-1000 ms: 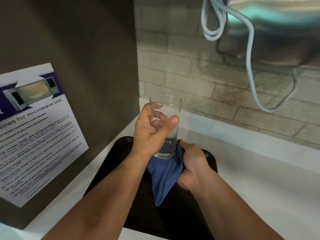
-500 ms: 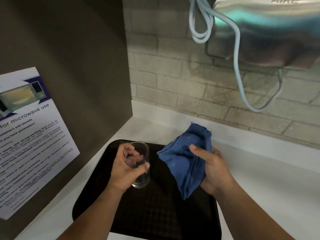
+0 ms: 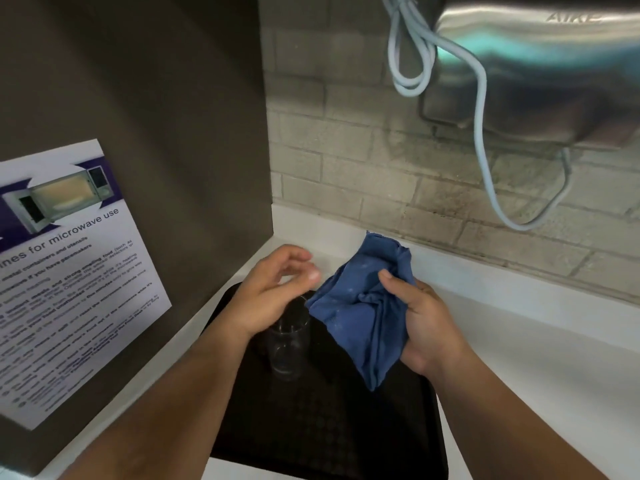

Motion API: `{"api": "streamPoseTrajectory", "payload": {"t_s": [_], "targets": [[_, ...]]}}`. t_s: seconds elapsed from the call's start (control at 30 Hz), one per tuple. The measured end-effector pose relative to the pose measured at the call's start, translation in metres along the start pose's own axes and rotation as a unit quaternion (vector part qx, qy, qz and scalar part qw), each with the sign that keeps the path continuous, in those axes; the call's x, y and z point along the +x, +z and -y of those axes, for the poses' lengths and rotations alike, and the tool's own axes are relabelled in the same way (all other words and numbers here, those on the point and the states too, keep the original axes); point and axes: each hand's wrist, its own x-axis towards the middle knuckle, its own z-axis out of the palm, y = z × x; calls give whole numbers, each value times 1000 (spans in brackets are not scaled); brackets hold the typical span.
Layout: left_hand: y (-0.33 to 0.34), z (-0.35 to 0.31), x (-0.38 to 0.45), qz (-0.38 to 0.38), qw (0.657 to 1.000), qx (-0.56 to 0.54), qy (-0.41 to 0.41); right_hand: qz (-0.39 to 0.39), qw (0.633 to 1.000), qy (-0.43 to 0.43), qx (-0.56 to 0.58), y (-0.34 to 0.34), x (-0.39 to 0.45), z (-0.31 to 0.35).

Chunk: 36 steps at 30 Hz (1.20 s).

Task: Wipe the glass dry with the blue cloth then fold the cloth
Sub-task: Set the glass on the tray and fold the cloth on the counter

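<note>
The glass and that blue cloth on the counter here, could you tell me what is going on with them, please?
A person is drying a glass at a white counter. The glass now stands upright on the black tray, and the left hand hovers open just above its rim, not gripping it. The right hand holds the blue cloth bunched up above the tray, beside the glass. The cloth is not folded yet.

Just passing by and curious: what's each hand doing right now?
Left hand: open, empty, just above the glass standing on the tray.
Right hand: closed on the bunched blue cloth.
</note>
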Motion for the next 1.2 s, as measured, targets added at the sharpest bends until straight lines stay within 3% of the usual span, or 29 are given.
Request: {"api": "streamPoseTrajectory", "payload": {"t_s": [0.13,0.23,0.3,0.47,0.77,0.87,1.03,1.1,1.2], "targets": [[23,-39,22,100,995,10,-12,34,999,14,-28,9,4,5],[38,-49,32,79,990,-112,-45,44,995,27,-81,10,8,10],[43,-54,36,55,986,-137,-74,37,993,27,-107,9,11,14],[41,-65,36,143,959,-159,-187,16,984,-16,-178,2,16,26],[56,-84,43,62,984,-105,-127,5,979,-59,-196,-10,17,23],[58,-99,47,55,992,-68,-86,4,953,-93,-289,-14,13,17],[63,-112,48,43,998,0,-51,-53,879,-169,-444,-4,15,8],[63,-110,47,37,998,13,-42,-93,838,-183,-506,-1,18,8],[53,-107,48,13,999,10,-40,-98,811,-180,-548,-8,17,12]]}}
